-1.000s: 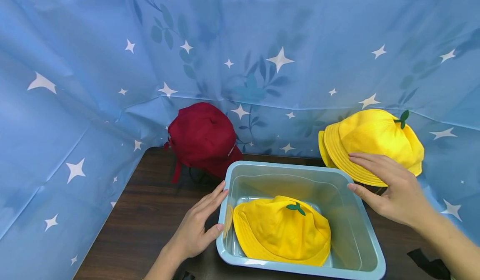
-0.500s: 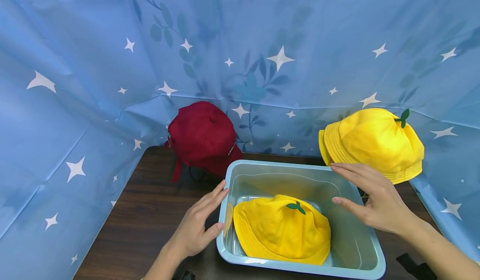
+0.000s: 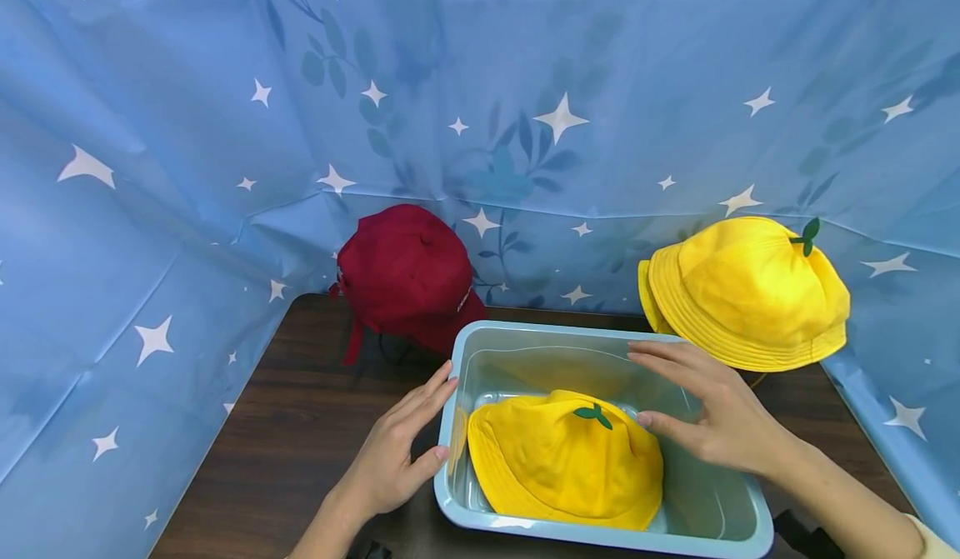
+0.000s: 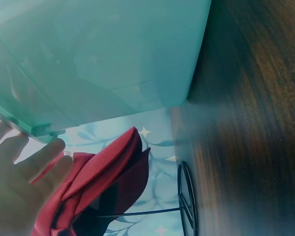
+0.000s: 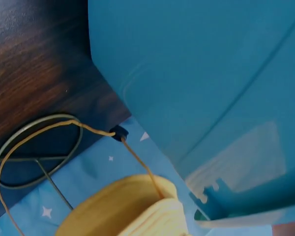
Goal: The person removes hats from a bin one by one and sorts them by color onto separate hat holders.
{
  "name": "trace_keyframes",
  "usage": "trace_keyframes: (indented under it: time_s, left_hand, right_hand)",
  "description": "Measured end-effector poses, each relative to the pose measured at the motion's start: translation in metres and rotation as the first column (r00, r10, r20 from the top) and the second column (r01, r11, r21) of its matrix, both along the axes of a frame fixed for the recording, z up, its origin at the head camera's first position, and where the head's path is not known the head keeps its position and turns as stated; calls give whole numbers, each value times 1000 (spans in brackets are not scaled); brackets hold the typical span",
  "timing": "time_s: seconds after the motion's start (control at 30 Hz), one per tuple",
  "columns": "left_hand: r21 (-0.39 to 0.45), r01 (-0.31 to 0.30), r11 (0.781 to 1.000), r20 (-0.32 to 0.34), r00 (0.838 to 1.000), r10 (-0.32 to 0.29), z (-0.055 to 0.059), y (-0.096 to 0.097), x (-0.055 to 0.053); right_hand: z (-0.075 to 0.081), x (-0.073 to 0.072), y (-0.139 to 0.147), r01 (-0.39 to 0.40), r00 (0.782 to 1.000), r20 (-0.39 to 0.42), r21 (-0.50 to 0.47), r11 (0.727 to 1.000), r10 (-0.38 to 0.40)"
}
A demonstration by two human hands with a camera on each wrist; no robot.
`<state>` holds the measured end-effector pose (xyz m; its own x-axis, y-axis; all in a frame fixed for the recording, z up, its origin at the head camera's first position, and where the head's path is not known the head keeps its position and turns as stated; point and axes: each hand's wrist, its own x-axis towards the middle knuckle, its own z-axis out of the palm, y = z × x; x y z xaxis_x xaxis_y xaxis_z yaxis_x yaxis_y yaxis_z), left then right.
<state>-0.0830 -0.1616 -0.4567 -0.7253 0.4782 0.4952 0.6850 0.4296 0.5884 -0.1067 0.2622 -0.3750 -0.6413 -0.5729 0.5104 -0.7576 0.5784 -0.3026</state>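
A yellow bucket hat with a green sprout on top lies inside a pale blue plastic basin. At the basin's left wall is my left hand, its fingers fairly straight and touching the rim; the left wrist view also shows this hand beside the basin. My right hand hovers over the basin's right side, fingers extended, holding nothing. A second yellow bucket hat, also with a sprout, sits on a stand behind the right hand.
A dark red cap is at the back left, with a black wire stand under it. Under the right-hand hat is a ring-based stand with an orange cord. The dark wooden table meets a blue starry cloth.
My right hand has moved left, from in front of the hat at the right to above the basin. The left hand and the hats have stayed put.
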Motion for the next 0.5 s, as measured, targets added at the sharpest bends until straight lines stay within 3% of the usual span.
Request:
trace_keyframes:
  time_s: [0.5]
  left_hand:
    - [4, 0, 1000, 8, 1000, 0, -1, 0, 0]
  right_hand:
    - [-9, 2, -11, 4, 990, 138, 32, 999, -8]
